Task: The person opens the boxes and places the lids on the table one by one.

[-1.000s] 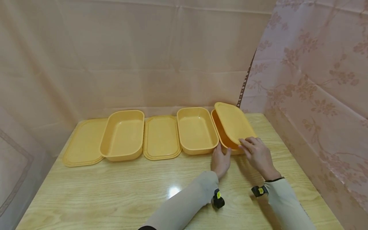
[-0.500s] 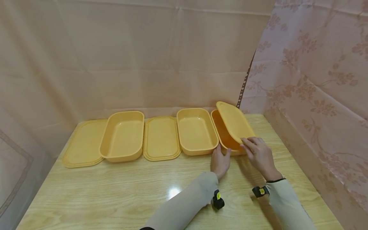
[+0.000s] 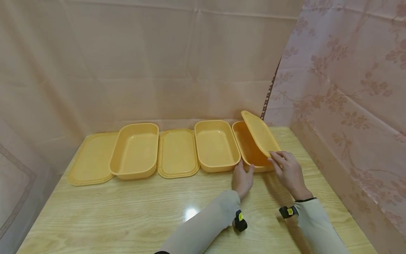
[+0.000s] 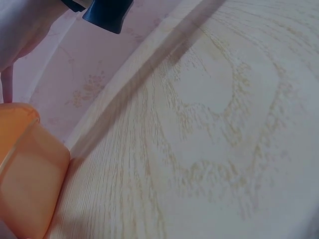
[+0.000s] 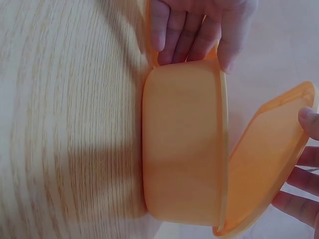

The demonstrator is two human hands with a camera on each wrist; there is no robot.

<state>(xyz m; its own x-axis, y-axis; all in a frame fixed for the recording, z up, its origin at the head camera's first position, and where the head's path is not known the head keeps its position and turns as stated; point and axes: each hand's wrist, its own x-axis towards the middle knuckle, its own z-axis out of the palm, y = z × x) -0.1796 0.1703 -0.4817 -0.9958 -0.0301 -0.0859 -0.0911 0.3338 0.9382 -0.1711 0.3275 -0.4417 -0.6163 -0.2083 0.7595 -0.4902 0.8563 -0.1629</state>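
In the head view, the rightmost yellow plastic food container (image 3: pixel 248 144) has its lid (image 3: pixel 260 134) raised at a slant along its right side. My right hand (image 3: pixel 289 173) holds the lid's near edge; the right wrist view shows the thumb on one face and the fingers on the other. My left hand (image 3: pixel 243 180) is at this container's near left corner. Seen from the right wrist, the left fingers (image 5: pixel 180 37) are fairly straight beside the wall, with the thumb touching the rim. A second container (image 3: pixel 218 144), uncovered, stands just left of that hand.
Farther left, a flat lid (image 3: pixel 178 153), another uncovered container (image 3: pixel 135 150) and a larger lid (image 3: pixel 92 158) continue the row on the wooden table (image 3: pixel 133 215). That container overlaps the larger lid's edge. Curtains (image 3: pixel 142 70) hang behind and at both sides.
My right hand has shifted slightly right, tilting the lid up more steeply. More of the rightmost container's inside now shows. The left hand has stayed at the corner.
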